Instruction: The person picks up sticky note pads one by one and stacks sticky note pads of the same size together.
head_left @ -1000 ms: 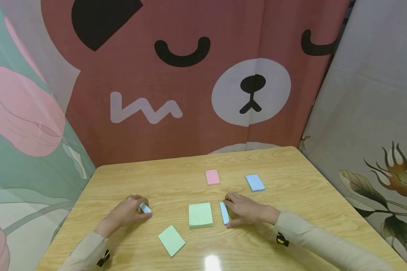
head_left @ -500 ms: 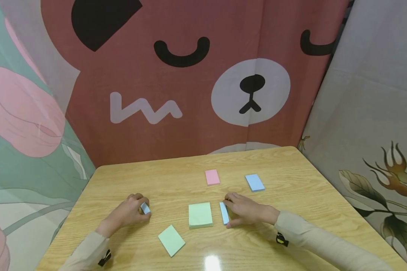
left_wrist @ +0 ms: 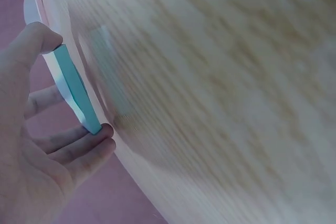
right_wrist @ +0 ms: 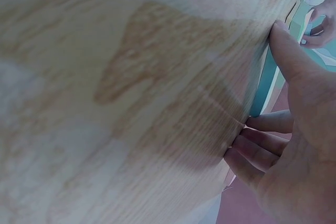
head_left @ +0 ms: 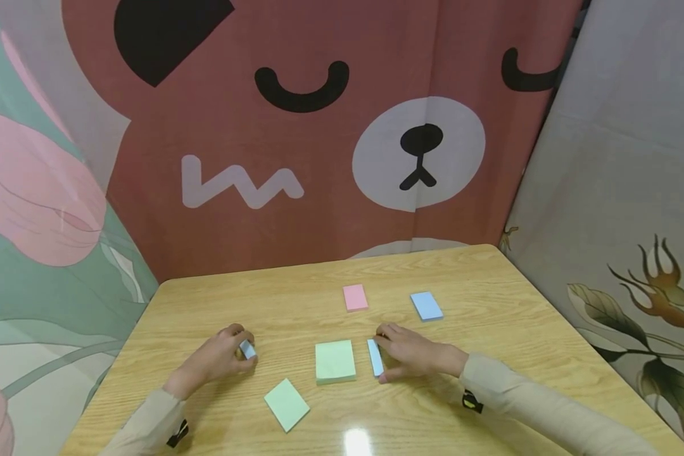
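My left hand (head_left: 216, 356) pinches a light blue sticky-note pad (head_left: 247, 349) between thumb and fingertips, over the table's left half. In the left wrist view that pad (left_wrist: 77, 90) is seen edge-on, tilted and a little off the wood. My right hand (head_left: 413, 353) has thumb and fingers at the two ends of another light blue sticky-note pad (head_left: 375, 358), low at the tabletop. Just left of it lies a thick square green sticky-note pad (head_left: 335, 361), with a narrow gap between them. A smaller green pad (head_left: 287, 405) lies turned at an angle nearer the front.
Farther back on the wooden table (head_left: 251, 297) lie a pink sticky-note pad (head_left: 355, 297) and a blue one (head_left: 426, 306). Behind the table hangs a curtain (head_left: 296, 228) with a bear print. Patterned cloth (head_left: 615, 190) hangs at the right side.
My left hand shifts slightly left, then slightly right, and the pad in it turns a little. The right hand and the pads on the table stay put; the head view drifts slightly.
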A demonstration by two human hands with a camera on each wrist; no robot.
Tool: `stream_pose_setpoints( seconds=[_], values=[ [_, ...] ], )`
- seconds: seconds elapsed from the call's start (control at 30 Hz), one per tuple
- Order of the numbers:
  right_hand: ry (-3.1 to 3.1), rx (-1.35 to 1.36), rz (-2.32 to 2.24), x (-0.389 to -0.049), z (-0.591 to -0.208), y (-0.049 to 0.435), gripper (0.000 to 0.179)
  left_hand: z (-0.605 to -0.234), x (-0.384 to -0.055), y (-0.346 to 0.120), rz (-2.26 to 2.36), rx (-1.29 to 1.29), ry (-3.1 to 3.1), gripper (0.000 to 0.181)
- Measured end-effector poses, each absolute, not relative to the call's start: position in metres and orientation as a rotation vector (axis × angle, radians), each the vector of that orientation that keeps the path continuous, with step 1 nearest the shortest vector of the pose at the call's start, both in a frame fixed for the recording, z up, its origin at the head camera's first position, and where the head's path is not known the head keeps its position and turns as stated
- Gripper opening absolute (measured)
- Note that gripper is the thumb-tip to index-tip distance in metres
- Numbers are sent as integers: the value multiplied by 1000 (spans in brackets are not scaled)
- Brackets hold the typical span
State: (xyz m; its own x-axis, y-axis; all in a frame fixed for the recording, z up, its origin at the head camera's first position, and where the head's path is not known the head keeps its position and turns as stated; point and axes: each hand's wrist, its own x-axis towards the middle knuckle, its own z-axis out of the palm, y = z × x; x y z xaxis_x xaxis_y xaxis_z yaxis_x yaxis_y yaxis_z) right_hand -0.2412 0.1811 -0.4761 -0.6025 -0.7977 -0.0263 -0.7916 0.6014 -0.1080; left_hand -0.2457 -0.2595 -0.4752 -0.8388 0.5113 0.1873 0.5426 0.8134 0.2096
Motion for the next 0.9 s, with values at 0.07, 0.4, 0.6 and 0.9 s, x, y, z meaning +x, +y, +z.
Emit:
stream_pose_setpoints(
  seconds=[0.07,0.4,0.6,0.9],
  values=[
    [2747,-1370,-130,-241,-475,181,84,-475,-245,-259,-388,-849,-2873,27],
    [2755,-1368,-109,-241,-474,180,84,-471,-246,-255,-399,-875,-2887,30],
    [2750,-1360,-119,-240,-473,180,83,-470,-245,-251,-406,-858,-2909,36],
    [2744,-1334,-133,-238,-473,179,83,-469,-243,-246,-423,-934,-2863,35]
  ],
)
